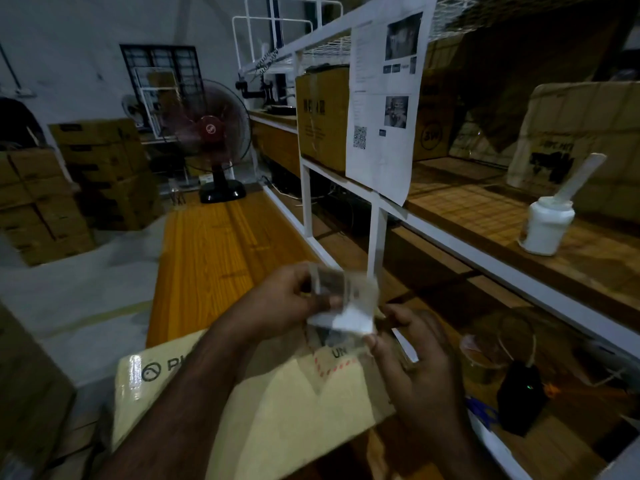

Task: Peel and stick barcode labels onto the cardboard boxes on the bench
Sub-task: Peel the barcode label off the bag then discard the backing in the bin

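Note:
A tan cardboard box (277, 403) with black print lies on the orange wooden bench (207, 251), close in front of me. Just above its far edge I hold a barcode label sheet (346, 306), white, curled and blurred. My left hand (287, 299) pinches the sheet's upper left part. My right hand (412, 355) grips its lower right corner with thumb and fingers. Whether a label is partly lifted from the backing is too blurred to tell.
A white metal rack (377, 223) stands to the right, with a printed paper sheet (384, 98), cardboard boxes and a white glue jar (547, 226) with a stick. A dark fan (211, 140) stands at the bench's far end. Stacked cartons (69, 188) sit left. A black device (523, 396) lies lower right.

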`<state>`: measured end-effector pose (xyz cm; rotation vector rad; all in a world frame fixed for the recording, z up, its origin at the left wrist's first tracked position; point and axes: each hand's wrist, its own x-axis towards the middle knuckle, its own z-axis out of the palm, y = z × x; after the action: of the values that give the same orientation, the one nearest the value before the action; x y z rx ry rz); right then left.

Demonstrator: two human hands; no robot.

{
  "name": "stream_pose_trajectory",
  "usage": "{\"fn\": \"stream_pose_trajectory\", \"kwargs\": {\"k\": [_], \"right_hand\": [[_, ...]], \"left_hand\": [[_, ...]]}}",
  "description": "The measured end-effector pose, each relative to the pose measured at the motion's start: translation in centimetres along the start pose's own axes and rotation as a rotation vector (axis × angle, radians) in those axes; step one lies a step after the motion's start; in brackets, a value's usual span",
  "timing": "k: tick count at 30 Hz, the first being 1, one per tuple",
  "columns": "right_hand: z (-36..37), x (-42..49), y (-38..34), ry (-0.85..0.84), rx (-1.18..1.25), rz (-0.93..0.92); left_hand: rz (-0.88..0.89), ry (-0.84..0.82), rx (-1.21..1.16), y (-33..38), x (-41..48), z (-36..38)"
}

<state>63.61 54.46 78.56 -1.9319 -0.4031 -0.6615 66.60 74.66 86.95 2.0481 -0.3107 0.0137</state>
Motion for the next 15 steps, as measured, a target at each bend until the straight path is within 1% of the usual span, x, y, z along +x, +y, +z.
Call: {"fn": "stream_pose_trajectory", "kwargs": {"k": [1, 2, 3, 5, 7, 9, 11, 13, 15], "right_hand": [[0.0, -0.2, -0.3, 0.026, -0.04, -0.017], [-0.1, -0.4, -0.7, -0.008, -0.102, -0.044], [-0.1, -0.4, -1.1, -0.09, -0.196, -0.066], [0.1, -0.1, -1.8, -0.272, -0.368, -0.075], [0.4, 0.9, -2.5, -0.373, -0.388, 0.017], [0.8, 2.2, -3.1, -0.368, -0.346, 0.07], [1.6, 3.6, -3.3, -0.316, -0.352, 0.071], [2.5, 5.0, -3.5, -0.268, -0.402, 0.081], [3.3, 5.8, -4.1, -0.23, -0.461, 0.079]], "left_hand": [[-0.053, 0.093, -0.153, -0.1, 0.1, 0.0], [-0.095, 0.18, -0.274, -0.3, 0.4, 0.1], [-0.113, 0.259, -0.332, -0.6, 0.9, 0.1], [-0.114, 0.355, -0.298, -1.1, 1.6, 0.3], [-0.123, 0.402, -0.265, -1.1, 2.0, 1.0], [-0.127, 0.414, -0.186, -0.7, 1.8, 1.4], [-0.112, 0.42, -0.069, -0.5, 1.6, 1.6], [-0.097, 0.444, -0.058, -0.3, 1.5, 1.5], [-0.117, 0.468, -0.113, -0.3, 1.7, 1.5]]}}
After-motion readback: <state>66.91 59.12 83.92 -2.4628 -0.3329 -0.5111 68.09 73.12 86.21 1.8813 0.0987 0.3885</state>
